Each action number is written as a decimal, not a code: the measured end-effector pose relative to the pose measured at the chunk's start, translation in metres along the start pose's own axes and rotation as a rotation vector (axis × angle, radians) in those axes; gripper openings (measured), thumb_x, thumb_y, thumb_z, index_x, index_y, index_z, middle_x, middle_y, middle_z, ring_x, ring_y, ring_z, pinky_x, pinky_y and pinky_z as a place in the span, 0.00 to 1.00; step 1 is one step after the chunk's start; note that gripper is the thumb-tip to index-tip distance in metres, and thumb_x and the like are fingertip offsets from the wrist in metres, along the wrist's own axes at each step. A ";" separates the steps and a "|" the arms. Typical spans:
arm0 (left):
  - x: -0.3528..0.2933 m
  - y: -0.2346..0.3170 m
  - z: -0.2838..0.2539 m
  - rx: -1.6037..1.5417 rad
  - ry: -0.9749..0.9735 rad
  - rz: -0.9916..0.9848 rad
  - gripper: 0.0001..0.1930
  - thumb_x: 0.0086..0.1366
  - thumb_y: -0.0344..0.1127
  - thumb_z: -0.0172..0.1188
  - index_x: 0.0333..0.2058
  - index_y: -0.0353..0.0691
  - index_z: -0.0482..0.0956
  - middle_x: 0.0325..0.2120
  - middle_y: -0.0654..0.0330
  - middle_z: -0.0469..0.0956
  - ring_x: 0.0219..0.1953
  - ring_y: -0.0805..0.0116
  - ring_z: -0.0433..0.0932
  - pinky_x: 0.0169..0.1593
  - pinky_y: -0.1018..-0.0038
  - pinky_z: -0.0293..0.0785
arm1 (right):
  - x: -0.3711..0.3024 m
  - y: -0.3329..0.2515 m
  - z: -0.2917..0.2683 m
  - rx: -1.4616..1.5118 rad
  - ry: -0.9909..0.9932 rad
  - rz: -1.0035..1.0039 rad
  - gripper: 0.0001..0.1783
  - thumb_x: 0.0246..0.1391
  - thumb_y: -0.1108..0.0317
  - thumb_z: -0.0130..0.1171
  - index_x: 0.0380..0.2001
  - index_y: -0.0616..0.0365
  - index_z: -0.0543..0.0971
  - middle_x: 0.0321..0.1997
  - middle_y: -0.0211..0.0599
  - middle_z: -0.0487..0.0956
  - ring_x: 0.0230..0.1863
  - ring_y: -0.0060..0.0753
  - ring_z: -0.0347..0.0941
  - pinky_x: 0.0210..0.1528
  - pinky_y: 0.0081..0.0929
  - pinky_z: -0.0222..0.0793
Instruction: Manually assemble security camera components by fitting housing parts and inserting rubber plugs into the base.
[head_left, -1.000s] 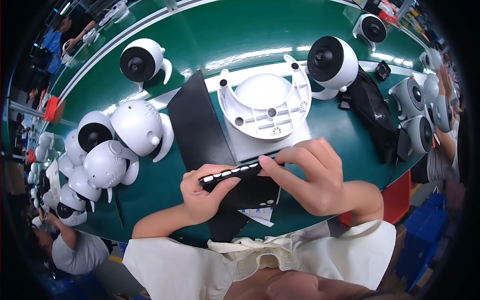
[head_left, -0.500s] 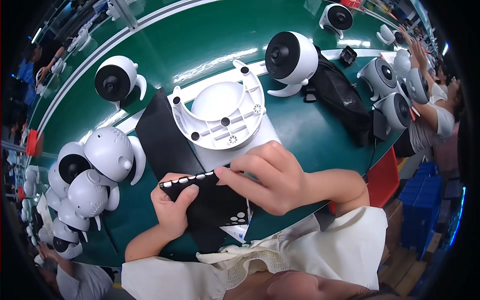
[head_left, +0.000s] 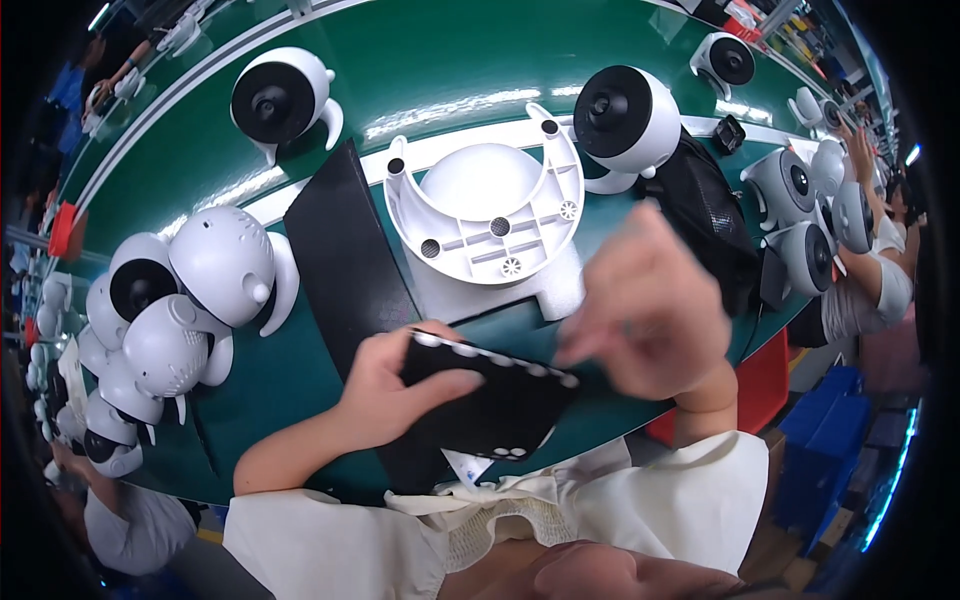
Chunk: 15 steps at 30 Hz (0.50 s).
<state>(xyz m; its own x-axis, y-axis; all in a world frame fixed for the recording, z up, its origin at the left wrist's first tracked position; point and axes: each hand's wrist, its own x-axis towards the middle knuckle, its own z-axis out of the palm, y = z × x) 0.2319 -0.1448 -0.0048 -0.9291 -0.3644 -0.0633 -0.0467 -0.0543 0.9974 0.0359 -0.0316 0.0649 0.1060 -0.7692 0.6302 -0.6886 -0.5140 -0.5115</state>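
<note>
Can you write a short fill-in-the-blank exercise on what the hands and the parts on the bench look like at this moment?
1. The left hand holds a flat black panel with a row of small white ____ along its upper edge.
2. The right hand is blurred and hovers at the panel's ____ end.
3. The white dome-shaped plastic base with upright posts rests on a white foam block on the ____ bench top.

Missing words: dots; right; green
</note>
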 end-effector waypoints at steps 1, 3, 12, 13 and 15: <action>0.003 0.001 0.004 -0.026 -0.085 -0.050 0.10 0.52 0.27 0.61 0.34 0.36 0.72 0.29 0.61 0.76 0.33 0.76 0.73 0.37 0.79 0.69 | -0.001 0.004 0.005 0.151 0.156 0.146 0.17 0.34 0.78 0.65 0.31 0.60 0.73 0.28 0.29 0.71 0.28 0.22 0.67 0.29 0.16 0.59; 0.019 -0.009 0.011 -0.072 -0.191 0.217 0.10 0.52 0.26 0.60 0.34 0.36 0.71 0.38 0.56 0.74 0.42 0.67 0.72 0.46 0.74 0.66 | 0.000 0.008 0.007 0.300 0.177 0.367 0.22 0.39 0.81 0.59 0.41 0.62 0.66 0.30 0.29 0.71 0.30 0.16 0.65 0.32 0.13 0.56; 0.025 -0.012 0.007 -0.137 -0.180 0.365 0.11 0.49 0.24 0.61 0.34 0.37 0.75 0.55 0.46 0.53 0.56 0.51 0.59 0.56 0.63 0.57 | 0.014 0.005 0.015 0.251 0.017 0.566 0.20 0.42 0.82 0.55 0.42 0.62 0.65 0.29 0.27 0.73 0.28 0.13 0.62 0.31 0.11 0.52; 0.026 -0.013 0.006 -0.150 -0.186 0.376 0.11 0.49 0.24 0.61 0.34 0.37 0.75 0.55 0.46 0.53 0.56 0.50 0.59 0.56 0.62 0.58 | 0.015 0.006 0.016 0.214 -0.011 0.568 0.20 0.42 0.81 0.55 0.41 0.62 0.66 0.28 0.26 0.74 0.27 0.13 0.62 0.30 0.11 0.52; 0.027 -0.013 0.006 -0.148 -0.191 0.378 0.11 0.49 0.24 0.61 0.34 0.37 0.75 0.55 0.46 0.53 0.56 0.50 0.59 0.56 0.61 0.58 | 0.014 0.007 0.019 0.157 -0.009 0.561 0.17 0.42 0.81 0.56 0.38 0.62 0.67 0.25 0.25 0.75 0.25 0.13 0.62 0.28 0.11 0.52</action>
<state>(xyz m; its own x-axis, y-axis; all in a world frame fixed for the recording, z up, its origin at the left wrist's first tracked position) 0.2055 -0.1481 -0.0196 -0.9227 -0.2065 0.3256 0.3490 -0.0882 0.9330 0.0466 -0.0534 0.0594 -0.2373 -0.9431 0.2329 -0.5264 -0.0766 -0.8468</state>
